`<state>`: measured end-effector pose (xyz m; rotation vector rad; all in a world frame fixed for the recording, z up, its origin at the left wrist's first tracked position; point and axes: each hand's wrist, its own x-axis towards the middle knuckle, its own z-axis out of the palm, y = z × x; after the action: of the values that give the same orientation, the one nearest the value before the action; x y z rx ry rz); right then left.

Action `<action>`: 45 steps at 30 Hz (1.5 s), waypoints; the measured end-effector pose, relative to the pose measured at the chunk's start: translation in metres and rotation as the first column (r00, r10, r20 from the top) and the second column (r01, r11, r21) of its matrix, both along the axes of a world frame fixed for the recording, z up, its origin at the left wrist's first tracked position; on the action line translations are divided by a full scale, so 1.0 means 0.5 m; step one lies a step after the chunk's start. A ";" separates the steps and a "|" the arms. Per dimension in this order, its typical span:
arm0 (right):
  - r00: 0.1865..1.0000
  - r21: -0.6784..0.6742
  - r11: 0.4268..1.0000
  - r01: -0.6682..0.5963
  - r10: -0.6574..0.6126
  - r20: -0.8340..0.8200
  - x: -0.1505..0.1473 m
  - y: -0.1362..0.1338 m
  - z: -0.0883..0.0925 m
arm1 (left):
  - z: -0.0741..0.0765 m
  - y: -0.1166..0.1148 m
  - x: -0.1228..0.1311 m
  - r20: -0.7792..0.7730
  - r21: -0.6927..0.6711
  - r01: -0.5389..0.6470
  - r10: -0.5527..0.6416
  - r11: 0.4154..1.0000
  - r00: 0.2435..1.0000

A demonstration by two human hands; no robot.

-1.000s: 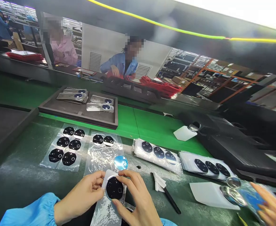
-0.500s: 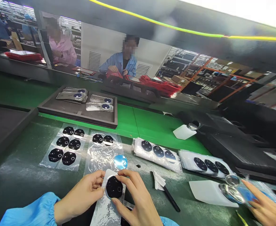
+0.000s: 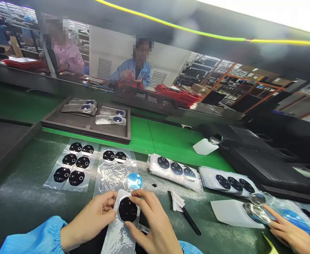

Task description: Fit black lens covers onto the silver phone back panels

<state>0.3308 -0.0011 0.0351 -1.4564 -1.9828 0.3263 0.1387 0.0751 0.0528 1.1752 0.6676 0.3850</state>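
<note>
My left hand [image 3: 90, 216] is closed on the upper left edge of a silvery phone back cover [image 3: 111, 237], its fingers bent. The cover tilts toward me, and its lower end runs out of view. On its upper part lies a black, many-sided camera lens panel [image 3: 127, 209] with a ring mark. My right hand [image 3: 155, 220] spans this panel, thumb at the lower edge and fingertips at the upper right, pinching it against the cover. Just beyond my hands is a clear film sheet [image 3: 109, 176] bearing two black panels and a round blue film [image 3: 134, 181].
Another film sheet [image 3: 87, 185] of black panels lies left; two film stacks [image 3: 155, 167] lie right of centre. A white-wrapped black tool [image 3: 191, 220] is near my right hand. Phone covers fill part of a dark tray [image 3: 91, 133]. A co-worker's hand [image 3: 289, 229] touches a cover [image 3: 230, 213].
My hands keep almost the same hold on the cover and panel. The co-worker's hand at the right has shifted slightly left and down. The view has drifted a little.
</note>
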 end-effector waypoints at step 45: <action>0.990 0.189 0.982 -0.003 -0.024 0.137 -0.028 0.003 0.008 | -0.066 -0.042 -0.015 -0.374 0.256 -0.147 0.238 0.955 0.896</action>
<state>0.3167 0.0004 0.0392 -1.3998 -2.0526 0.0300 0.1312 0.0542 0.0199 1.4237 1.1305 0.3964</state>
